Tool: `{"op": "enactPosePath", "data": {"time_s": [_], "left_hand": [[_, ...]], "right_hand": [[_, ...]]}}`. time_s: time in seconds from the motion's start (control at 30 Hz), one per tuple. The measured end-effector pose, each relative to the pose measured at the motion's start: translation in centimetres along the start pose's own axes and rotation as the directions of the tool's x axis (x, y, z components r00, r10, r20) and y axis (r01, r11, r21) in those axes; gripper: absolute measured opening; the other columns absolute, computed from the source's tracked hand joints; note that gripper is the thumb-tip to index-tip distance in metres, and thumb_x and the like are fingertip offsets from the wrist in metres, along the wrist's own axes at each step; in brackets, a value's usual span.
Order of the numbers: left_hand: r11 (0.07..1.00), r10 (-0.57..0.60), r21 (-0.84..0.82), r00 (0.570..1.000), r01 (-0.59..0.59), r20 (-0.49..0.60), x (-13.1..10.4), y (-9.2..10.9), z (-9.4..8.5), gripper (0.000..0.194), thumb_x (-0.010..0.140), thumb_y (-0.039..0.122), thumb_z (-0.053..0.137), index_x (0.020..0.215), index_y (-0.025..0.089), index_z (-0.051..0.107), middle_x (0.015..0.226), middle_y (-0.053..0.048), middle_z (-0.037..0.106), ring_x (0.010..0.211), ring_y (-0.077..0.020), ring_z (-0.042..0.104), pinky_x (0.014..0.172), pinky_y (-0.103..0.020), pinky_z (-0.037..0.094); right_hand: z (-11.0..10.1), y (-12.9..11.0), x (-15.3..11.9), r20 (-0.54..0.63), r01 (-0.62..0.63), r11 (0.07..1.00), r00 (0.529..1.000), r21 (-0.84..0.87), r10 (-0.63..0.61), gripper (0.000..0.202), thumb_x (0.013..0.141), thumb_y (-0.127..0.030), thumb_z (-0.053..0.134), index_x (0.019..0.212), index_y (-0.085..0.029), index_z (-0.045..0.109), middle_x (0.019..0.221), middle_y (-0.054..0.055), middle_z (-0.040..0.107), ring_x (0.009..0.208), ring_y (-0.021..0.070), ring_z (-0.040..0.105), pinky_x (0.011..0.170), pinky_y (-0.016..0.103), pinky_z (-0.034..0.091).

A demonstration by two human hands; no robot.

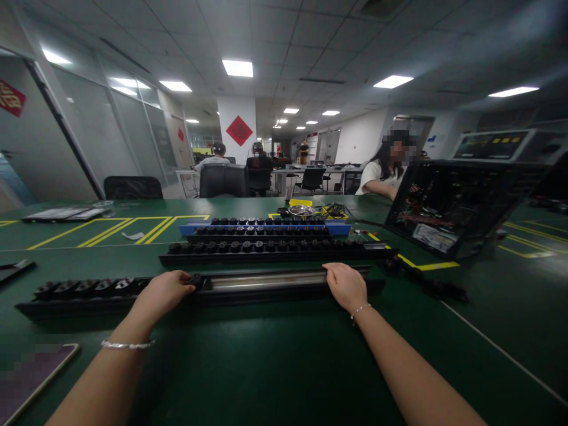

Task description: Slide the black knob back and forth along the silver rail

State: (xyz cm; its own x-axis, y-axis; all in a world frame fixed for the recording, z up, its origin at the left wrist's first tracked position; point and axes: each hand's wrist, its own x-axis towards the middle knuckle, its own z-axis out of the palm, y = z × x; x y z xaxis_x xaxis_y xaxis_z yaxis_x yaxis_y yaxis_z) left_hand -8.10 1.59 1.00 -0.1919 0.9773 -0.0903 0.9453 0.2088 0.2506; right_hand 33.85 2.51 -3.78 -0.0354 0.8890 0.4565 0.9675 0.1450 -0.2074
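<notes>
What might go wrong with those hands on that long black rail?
The left hand has its fingertips at a small black piece on the front rail, so skin might get pinched. If the right hand pressed unevenly, that rail could shift toward the black rail behind.

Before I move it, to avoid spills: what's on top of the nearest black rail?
The rail holds lined-up black parts at left; the left hand touches one. A metallic strip runs toward the right hand. Anything beneath either hand is hidden.

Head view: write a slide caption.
Left hand touching a black module in a partly filled black rail, right hand near its right end.
</notes>
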Motion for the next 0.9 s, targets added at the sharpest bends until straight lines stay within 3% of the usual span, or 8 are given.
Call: {"op": "enactPosePath", "data": {"time_s": [0.23, 0.43, 0.6, 0.9], "left_hand": [[0.998, 0.045, 0.039, 0.999, -0.045, -0.018, -0.4, 1.3, 0.4, 0.037, 0.077, 0.034, 0.047, 0.106, 0.016, 0.062, 0.110, -0.009, 0.067, 0.100, -0.0227, 0.061, 0.078, -0.026, 0.045], [0.999, 0.043, 0.004, 0.994, -0.043, -0.097, -1.0, 2.6, 0.8, 0.029, 0.077, 0.028, 0.046, 0.101, 0.016, 0.057, 0.095, -0.009, 0.070, 0.088, -0.0211, 0.065, 0.071, -0.026, 0.046], [0.995, 0.088, -0.041, 0.992, -0.092, -0.088, -1.8, 4.0, 1.1, 0.021, 0.076, 0.021, 0.046, 0.095, 0.018, 0.053, 0.096, -0.008, 0.069, 0.089, -0.0200, 0.064, 0.073, -0.026, 0.045], [0.994, 0.102, -0.042, 0.993, -0.104, -0.059, -2.6, 5.1, 1.2, 0.021, 0.078, 0.027, 0.045, 0.096, 0.018, 0.052, 0.102, -0.009, 0.067, 0.093, -0.0221, 0.062, 0.076, -0.030, 0.045]], "right_hand": [[0.3, 0.1, 0.0, -0.017, 0.007, 1.000, 1.000, 0.006, -0.007, 0.037, 0.084, -0.023, 0.034, 0.102, -0.021, 0.067, 0.108, 0.003, 0.066, 0.102, 0.0165, 0.056, 0.086, 0.031, 0.041], [0.1, 0.0, 0.0, -0.006, 0.000, 1.000, 1.000, 0.012, 0.000, 0.038, 0.085, -0.024, 0.033, 0.102, -0.021, 0.067, 0.108, 0.002, 0.066, 0.103, 0.0167, 0.056, 0.086, 0.032, 0.041], [0.2, 0.1, 0.0, 0.001, 0.002, 1.000, 1.000, 0.008, -0.002, 0.037, 0.085, -0.024, 0.033, 0.103, -0.021, 0.066, 0.108, 0.002, 0.066, 0.103, 0.0167, 0.056, 0.086, 0.031, 0.040], [0.0, -0.1, 0.0, -0.005, -0.014, 1.000, 1.000, 0.011, 0.014, 0.038, 0.085, -0.023, 0.033, 0.102, -0.022, 0.067, 0.108, 0.002, 0.066, 0.103, 0.0163, 0.056, 0.086, 0.031, 0.040]]}}
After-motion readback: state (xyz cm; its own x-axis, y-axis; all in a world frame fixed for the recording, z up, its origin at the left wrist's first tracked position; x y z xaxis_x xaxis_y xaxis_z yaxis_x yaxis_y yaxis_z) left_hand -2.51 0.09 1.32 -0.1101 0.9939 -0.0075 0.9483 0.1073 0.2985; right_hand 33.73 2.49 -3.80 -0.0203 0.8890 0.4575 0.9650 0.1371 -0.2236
